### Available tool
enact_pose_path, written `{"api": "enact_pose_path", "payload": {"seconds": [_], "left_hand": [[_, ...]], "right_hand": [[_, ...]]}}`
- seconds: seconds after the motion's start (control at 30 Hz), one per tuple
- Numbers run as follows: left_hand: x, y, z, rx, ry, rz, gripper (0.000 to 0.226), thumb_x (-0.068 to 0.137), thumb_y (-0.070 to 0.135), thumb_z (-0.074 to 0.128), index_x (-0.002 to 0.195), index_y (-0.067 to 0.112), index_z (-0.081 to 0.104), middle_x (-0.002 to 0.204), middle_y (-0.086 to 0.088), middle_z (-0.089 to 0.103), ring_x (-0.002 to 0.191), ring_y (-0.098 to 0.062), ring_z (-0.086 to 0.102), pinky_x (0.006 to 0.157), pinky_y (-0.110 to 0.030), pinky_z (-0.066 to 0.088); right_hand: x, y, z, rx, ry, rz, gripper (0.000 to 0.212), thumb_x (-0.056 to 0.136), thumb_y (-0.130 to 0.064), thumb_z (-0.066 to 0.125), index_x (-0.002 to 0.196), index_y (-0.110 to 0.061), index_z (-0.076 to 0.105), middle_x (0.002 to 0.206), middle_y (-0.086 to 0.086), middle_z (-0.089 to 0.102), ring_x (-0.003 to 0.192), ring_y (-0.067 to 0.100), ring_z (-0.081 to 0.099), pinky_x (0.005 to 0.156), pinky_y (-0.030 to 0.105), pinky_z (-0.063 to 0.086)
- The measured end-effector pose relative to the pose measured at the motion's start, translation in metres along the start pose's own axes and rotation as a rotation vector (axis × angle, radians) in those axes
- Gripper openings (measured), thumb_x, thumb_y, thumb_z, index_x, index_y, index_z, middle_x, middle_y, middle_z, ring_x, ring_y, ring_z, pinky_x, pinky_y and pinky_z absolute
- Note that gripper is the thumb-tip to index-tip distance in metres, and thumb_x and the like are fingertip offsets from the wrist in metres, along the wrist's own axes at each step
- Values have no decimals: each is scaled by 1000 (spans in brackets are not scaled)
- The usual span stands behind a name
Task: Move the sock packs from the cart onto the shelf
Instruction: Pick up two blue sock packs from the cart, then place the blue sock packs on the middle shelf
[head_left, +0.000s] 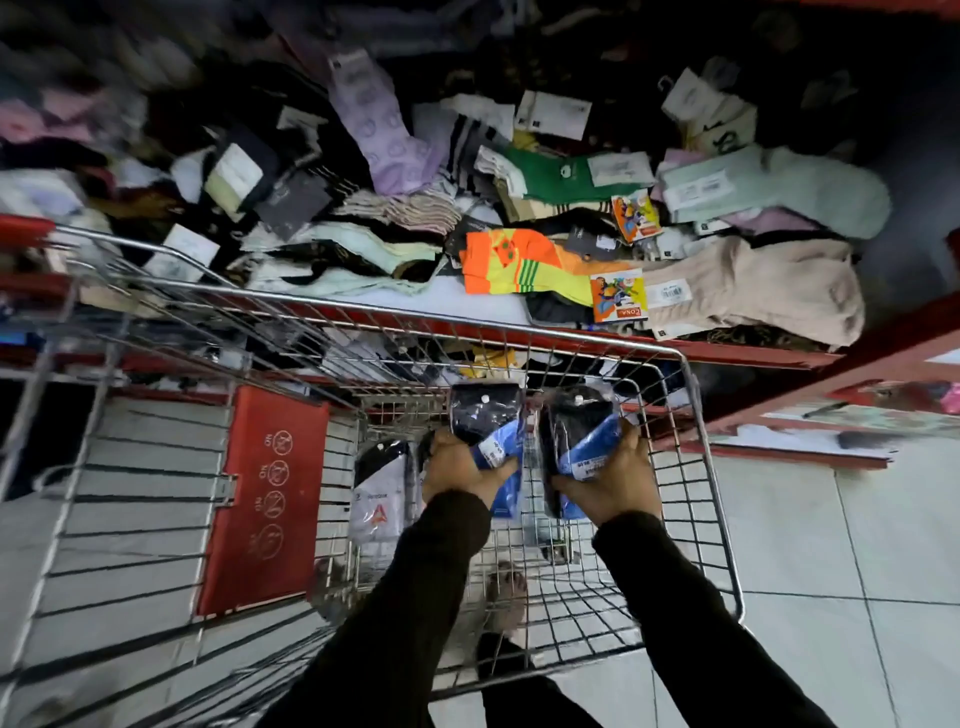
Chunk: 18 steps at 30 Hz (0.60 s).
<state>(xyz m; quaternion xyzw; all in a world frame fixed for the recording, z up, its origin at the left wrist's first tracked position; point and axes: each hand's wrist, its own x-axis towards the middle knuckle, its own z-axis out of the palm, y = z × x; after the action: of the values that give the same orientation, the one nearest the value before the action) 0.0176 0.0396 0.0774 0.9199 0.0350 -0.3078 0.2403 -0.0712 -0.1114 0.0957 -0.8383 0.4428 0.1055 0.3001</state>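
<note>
My left hand (457, 467) grips a dark sock pack with a blue label (485, 415), held upright above the wire cart (706, 467). My right hand (613, 480) holds a second dark sock pack with a blue label (576, 431) beside it. A white sock pack with a dark top (379, 493) lies in the cart basket to the left of my left hand. Past the cart's far rim, the red-edged shelf (727, 351) is piled with loose socks.
On the shelf lie orange-and-yellow socks (519, 260), beige socks (753, 291), green socks (550, 176) and lilac socks (384, 135). The cart's red child-seat flap (260, 499) stands to the left. A lower red shelf (831, 431) juts out at right over white floor tiles.
</note>
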Motion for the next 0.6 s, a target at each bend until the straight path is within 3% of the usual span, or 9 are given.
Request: {"api": "enact_pose_path", "payload": {"seconds": [0.1,0.2,0.4,0.6], "left_hand": [[-30,5,-43,-5,116,52,83,71,60,78,122,5,41,117,-12,61,104,-30,63,80,-35,54],[-51,14,-85,29,236,128,92,71,60,77,132,4,39,124,-14,61,114,-32,60,86,-37,53],[-97,41,-178,-9,413,287,96,73,59,76,141,6,34,137,-14,53,125,-32,53,95,-41,49],[-127,68,-259,-147,597,421,105,72,59,78,147,7,27,147,-15,46,134,-31,48,105,-40,44]], "right_hand": [[-31,-19,-25,70,65,-102,125,53,-46,91,148,-1,23,145,19,42,129,38,50,107,45,47],[-52,-40,-49,111,117,-185,118,57,-39,91,146,1,25,144,20,42,132,37,46,109,41,42],[-86,-98,-107,248,248,-389,115,53,-41,91,140,0,29,136,15,45,130,32,47,111,42,43],[-105,-161,-164,376,432,-618,105,57,-32,93,138,-4,32,135,10,44,129,25,45,107,23,35]]}}
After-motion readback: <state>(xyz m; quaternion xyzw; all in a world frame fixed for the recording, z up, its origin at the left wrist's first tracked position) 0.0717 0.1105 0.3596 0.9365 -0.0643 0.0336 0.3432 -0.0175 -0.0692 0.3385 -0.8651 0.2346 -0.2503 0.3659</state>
